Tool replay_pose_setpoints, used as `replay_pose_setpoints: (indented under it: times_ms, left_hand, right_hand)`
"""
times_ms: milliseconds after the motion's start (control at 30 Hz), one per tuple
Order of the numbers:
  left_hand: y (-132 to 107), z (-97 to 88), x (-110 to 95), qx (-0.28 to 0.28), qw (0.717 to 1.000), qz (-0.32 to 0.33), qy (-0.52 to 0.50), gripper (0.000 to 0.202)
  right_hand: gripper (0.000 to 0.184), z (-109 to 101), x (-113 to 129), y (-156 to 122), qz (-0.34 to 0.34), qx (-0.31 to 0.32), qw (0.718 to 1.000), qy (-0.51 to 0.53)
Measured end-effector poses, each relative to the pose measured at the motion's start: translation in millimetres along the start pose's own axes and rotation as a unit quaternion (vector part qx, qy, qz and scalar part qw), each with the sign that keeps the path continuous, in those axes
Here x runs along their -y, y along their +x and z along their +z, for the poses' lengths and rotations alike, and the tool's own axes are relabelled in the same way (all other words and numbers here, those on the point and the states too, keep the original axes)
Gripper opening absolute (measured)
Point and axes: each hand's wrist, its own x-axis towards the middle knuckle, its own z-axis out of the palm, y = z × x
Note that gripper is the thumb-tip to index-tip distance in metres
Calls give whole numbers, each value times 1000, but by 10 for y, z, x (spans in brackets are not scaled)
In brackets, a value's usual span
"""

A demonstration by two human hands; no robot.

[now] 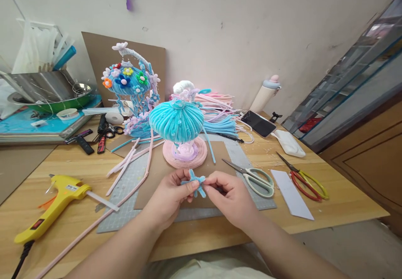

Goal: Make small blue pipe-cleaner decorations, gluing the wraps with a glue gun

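Between my two hands is a small blue pipe-cleaner flower (pixel 199 182) with several petals spread out. My left hand (pixel 172 195) pinches it between thumb and fingers. The thumb and forefinger of my right hand (pixel 226 193) close on the petal at its right side. Just beyond my hands stands a turquoise pipe-cleaner dome (pixel 176 122), shaped like a lampshade, above a round pink coiled base (pixel 168 155). Under my hands lies a brown cardboard sheet (pixel 153 191) on a grey cutting mat (pixel 117 216).
A yellow glue gun (pixel 52 206) lies at the left. Pale-handled scissors (pixel 257 180), red-and-yellow scissors (pixel 306 183) and a white card strip (pixel 292 195) lie at the right. Behind are a flower-covered blue lamp (pixel 127 80), pipe-cleaner bundles (pixel 220 126), a phone (pixel 259 123) and a bottle (pixel 265 95).
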Motion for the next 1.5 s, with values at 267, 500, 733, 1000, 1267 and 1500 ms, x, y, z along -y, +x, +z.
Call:
replay_pose_setpoints:
  times_ms: [267, 500, 733, 1000, 1267, 1500]
  left_hand:
    - [-44, 59, -20, -47, 977, 80, 189, 19]
    - [-25, 54, -57, -99, 984, 54, 137, 24]
    - [14, 12, -44, -73, 997, -2, 2, 27]
    - [10, 16, -13, -84, 995, 45, -26, 23]
    - [10, 29, -67, -78, 992, 24, -94, 24]
    - [-14, 15, -97, -42, 992, -25, -114, 22]
  right_hand:
    - [17, -19, 101, -69, 42, 22, 995, -87]
    - [11, -25, 136, -95, 5, -44, 975, -216]
    - [12, -28, 263, -31, -38, -45, 966, -251]
    - [14, 103, 173, -92, -30, -45, 984, -171]
    - [13, 200, 8, -62, -36, -76, 996, -43]
    - [14, 80, 0, 47, 54, -21, 993, 106]
